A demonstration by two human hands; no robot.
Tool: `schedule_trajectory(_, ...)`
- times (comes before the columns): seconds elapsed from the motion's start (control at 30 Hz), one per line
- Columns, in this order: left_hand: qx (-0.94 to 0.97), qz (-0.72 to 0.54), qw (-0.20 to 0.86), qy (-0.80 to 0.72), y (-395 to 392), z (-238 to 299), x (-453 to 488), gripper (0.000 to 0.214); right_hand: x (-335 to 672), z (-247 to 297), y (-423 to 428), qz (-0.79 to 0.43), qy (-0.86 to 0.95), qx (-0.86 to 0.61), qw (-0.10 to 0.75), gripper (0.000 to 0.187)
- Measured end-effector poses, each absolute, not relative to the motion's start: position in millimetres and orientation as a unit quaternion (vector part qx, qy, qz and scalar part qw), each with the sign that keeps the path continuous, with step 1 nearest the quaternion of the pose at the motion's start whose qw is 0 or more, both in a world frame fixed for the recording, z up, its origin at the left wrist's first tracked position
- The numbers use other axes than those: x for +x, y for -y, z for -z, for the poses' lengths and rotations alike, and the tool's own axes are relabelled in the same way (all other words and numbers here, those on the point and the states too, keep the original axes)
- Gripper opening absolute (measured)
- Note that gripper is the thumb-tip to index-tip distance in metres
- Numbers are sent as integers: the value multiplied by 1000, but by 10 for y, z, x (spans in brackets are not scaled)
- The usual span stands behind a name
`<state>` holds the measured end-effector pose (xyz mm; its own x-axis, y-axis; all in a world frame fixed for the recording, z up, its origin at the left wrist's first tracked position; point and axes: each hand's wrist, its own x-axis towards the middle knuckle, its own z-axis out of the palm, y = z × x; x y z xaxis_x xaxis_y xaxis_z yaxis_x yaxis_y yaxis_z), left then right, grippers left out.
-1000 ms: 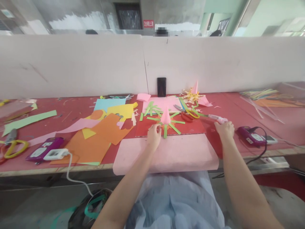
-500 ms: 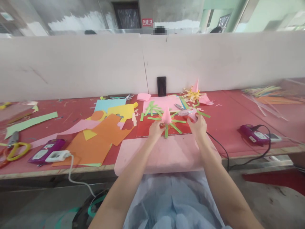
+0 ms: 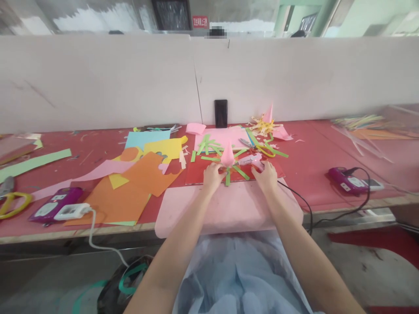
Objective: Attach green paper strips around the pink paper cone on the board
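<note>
A pink paper cone (image 3: 228, 155) stands upright at the centre of a paper craft with green strips (image 3: 242, 172) spreading out around its base. My left hand (image 3: 213, 176) is closed at the left of the cone's base, its fingertips on the craft. My right hand (image 3: 266, 176) grips a pale pink glue gun (image 3: 250, 159) by its handle. The gun's nozzle points left and is close to the cone's lower right side; whether it touches cannot be made out. Beneath lies a red sheet (image 3: 194, 174).
Behind are loose green strips (image 3: 206, 145), yellow-handled scissors (image 3: 266, 151) and a second cone craft (image 3: 266, 124). A black phone (image 3: 221, 114) leans on the white partition (image 3: 131, 83). Coloured paper (image 3: 114, 200) and a purple power strip (image 3: 57, 205) lie left; a cord (image 3: 299, 198) runs right.
The glue gun in my right hand has moved slightly left and down, towards the cone's base. The yellow scissor handles behind it now show. The whole view has shifted a little.
</note>
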<state>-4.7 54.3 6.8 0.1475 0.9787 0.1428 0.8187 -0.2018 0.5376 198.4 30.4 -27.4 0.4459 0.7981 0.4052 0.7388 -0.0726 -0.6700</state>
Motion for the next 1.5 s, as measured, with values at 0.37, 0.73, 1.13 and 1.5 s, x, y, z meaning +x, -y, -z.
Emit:
schedule_trajectory(0.37, 795, -278, 148, -519, -428, -60, -36, 30, 2002, 281, -306, -28, 530, -732, 427, 37)
schedule_trajectory(0.73, 804, -298, 239, -456, -462, 0, -84, 40, 2001, 300, -318, -26, 523, -730, 439, 38)
schedule_trajectory(1.13, 781, -298, 235, -496, -410, -71, -90, 33, 1982, 235, -293, -15, 532, -726, 435, 36)
schedule_trajectory(1.5, 758, -308, 255, -515, -296, -85, -109, 22, 1873, 229, -297, 27, 603, -670, 433, 26)
